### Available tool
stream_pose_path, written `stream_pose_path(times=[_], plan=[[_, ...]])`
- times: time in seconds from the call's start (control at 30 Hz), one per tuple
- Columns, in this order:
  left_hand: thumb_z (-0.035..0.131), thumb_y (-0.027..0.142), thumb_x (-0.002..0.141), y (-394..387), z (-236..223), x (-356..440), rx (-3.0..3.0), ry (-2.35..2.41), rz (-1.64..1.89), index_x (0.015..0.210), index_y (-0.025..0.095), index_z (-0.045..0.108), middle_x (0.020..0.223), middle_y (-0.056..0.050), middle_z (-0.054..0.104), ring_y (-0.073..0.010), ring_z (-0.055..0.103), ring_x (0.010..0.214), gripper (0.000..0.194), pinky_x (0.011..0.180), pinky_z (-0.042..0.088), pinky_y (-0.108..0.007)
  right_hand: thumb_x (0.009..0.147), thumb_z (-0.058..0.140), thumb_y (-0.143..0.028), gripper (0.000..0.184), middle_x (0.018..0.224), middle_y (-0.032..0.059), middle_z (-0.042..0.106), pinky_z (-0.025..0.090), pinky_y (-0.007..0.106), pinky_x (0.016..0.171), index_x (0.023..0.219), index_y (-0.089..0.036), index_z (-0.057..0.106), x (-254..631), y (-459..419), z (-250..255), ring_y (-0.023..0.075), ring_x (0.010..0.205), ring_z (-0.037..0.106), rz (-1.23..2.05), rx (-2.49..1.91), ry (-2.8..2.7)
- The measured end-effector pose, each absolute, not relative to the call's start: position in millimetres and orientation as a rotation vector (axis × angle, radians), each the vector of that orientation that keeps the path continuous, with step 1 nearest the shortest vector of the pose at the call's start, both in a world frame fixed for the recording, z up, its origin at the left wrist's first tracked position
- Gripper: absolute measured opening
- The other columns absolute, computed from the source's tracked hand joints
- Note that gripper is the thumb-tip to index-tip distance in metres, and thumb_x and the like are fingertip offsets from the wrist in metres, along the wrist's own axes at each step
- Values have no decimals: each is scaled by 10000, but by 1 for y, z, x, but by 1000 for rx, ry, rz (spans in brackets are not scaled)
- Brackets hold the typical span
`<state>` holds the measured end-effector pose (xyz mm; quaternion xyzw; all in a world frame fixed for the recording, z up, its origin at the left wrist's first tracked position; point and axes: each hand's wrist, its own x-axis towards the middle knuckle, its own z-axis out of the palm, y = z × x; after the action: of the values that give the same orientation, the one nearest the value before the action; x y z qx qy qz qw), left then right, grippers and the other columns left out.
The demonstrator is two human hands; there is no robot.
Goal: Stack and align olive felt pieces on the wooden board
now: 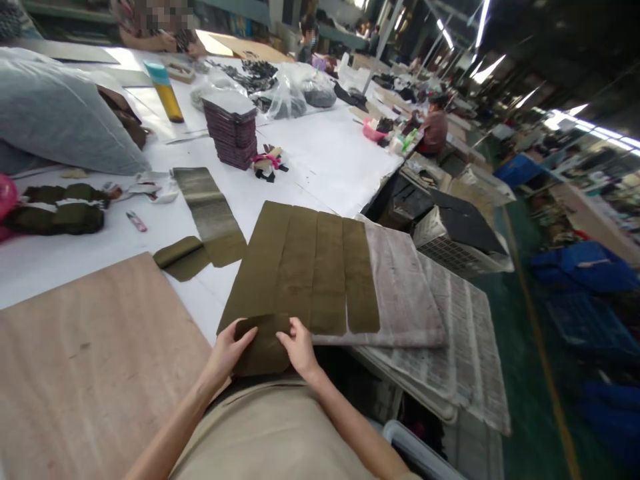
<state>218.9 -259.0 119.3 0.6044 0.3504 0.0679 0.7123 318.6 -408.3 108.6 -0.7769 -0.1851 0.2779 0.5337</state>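
Beige top (pixel 255 440): closest thing here
Olive panel (pixel 263 353): light, floppy I'd guess; grab opposite edges
Left hand (pixel 230 344), right hand (pixel 303 353): fingers pinching it at grey board (pixel 405 287)'s near edge

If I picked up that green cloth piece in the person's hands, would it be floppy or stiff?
The green cloth piece would probably bend easily: a similar-looking piece on the table seems curled over. It's likely light, since it looks thin. It probably wouldn't roll away, because it looks mostly flat.
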Motion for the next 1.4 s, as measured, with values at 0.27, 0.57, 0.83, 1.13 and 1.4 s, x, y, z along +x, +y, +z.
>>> stream_pose_path(times=[0.27, 0.57, 0.83, 1.13, 1.4], plan=[[688, 416, 708, -339, 108, 310, 1289, 776, 56, 916, 143, 611, 852, -48, 689, -181, 635, 767, 352, 659, 492, -255, 811, 542, -407, 280, 560, -36, 534, 351, 218, 506, 631, -207, 464, 410, -496, 98, 120, 528, 470, 605, -2028, -410], [684, 354, 649, -370, 87, 358, 1410, 899, 97, 816, 175, 560, 787, -26, 681, -179, 650, 748, 275, 678, 505, -273, 877, 476, -411, 301, 575, -24, 563, 296, 222, 537, 661, -208, 528, 467, -537, 91, 117, 521, 478, 621, -2298, -532], [637, 331, 718, -359, 80, 369, 1779, 913, 35, 820, 185, 568, 715, 2, 642, -147, 605, 658, 191, 631, 472, -254, 912, 512, -361, 218, 617, -10, 629, 306, 200, 535, 777, -217, 605, 476, -531, 106, 116, 588, 602, 698, -2610, -577], [619, 284, 765, -351, 87, 378, 1998, 883, -77, 877, 199, 591, 764, -1, 649, -150, 599, 678, 144, 636, 442, -252, 932, 493, -367, 225, 662, -14, 647, 288, 209, 528, 796, -211, 582, 475, -530, 102, 102, 586, 605, 706, -2676, -553], [621, 293, 781, -353, 86, 382, 2109, 913, -121, 883, 209, 597, 771, -11, 659, -153, 593, 667, 134, 611, 413, -248, 929, 504, -352, 198, 721, -9, 671, 258, 238, 537, 796, -216, 560, 476, -526, 102, 125, 652, 628, 650, -2749, -582]])
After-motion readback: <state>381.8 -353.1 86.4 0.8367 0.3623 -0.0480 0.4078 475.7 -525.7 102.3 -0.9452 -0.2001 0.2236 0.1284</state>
